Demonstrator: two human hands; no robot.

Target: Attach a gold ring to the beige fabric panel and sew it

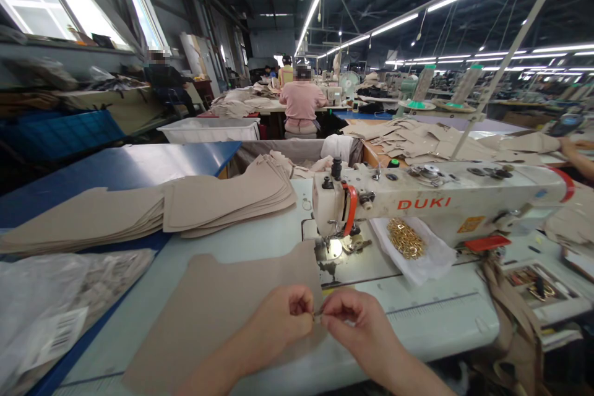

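Low in the centre of the frame, the left hand [283, 315] and right hand [355, 322] meet fingertip to fingertip, both pinching 1 tiny metal piece [317, 315] between them; it is too small to tell its shape. It looks stiff, light and easily dropped, so a thumb-and-forefinger pinch at each end suits it. Its long axis seems to run left to right across the frame, between the 2 hands. Under them lies a tan fabric panel [223, 303], soft and limp, flat on the table [260, 238], its upper right corner near the needle of the sewing machine [440, 201]. A heap of gold rings [406, 238] sits right of the needle
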